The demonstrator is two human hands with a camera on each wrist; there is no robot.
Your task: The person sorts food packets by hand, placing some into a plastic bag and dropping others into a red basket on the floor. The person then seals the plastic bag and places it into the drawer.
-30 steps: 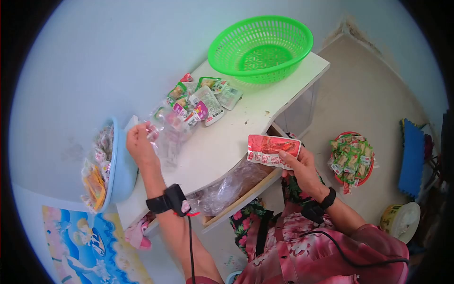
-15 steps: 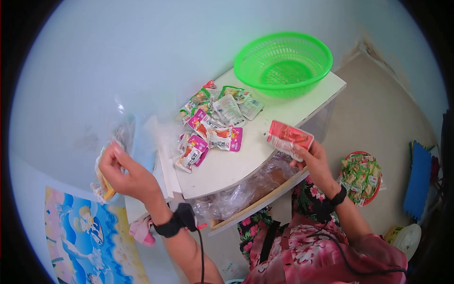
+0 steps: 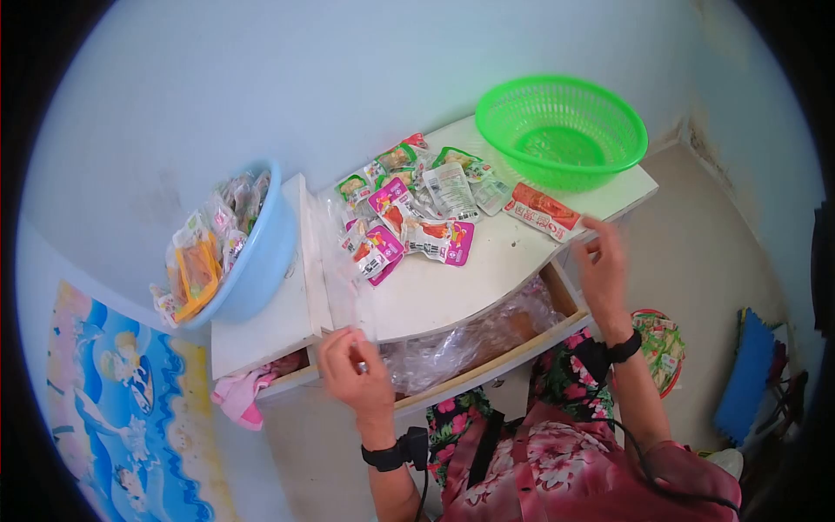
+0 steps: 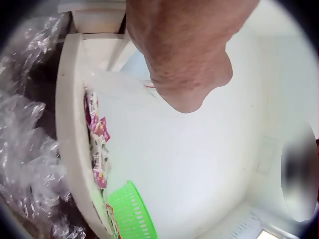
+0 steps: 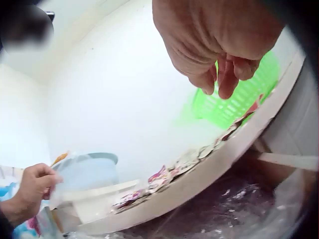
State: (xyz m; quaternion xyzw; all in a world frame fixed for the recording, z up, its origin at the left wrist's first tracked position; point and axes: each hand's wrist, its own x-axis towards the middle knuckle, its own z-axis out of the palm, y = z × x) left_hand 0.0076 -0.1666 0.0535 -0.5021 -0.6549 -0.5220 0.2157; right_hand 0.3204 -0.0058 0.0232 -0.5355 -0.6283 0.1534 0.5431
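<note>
Well, from where I'm standing, the red pkt [image 3: 544,211] lies flat on the counter [image 3: 426,300], at the R end of the loose snack pkts [image 3: 450,191] & just beside the green basket [image 3: 539,177]. The R hand [image 3: 603,265] is at its near end, fingers loosely bent w/ a bit of space btwn them, gripping nothing; can't tell if a fingertip touches the pkt. The L hand [image 3: 358,374] is nearly closed, thumb & fingers pinching a clear bag [image 3: 358,315] that trails up over the counter, close to the purple-ended pkts [image 3: 441,241]. Below, the open drawer [image 3: 496,372] holds crumpled plastic [image 3: 452,348]; off to the L, the blue basin [image 3: 265,252] has more wrapped stuff in it. Handling-wise, I'd say the pkt is light & semi-soft, prob. a bit slick b/c of the glossy wrap, not fragile, tho squeezing hard mid-body could squash what's inside. Best hold: thumb on top, fingers under, at the short near edge, or pinch both long edges. The bag's another matter: v. light, floppy, prone to cling or fold shut, so take it by the rim, w/ one hand per side for a wider mouth; a hard tug might stretch or tear it.
</note>
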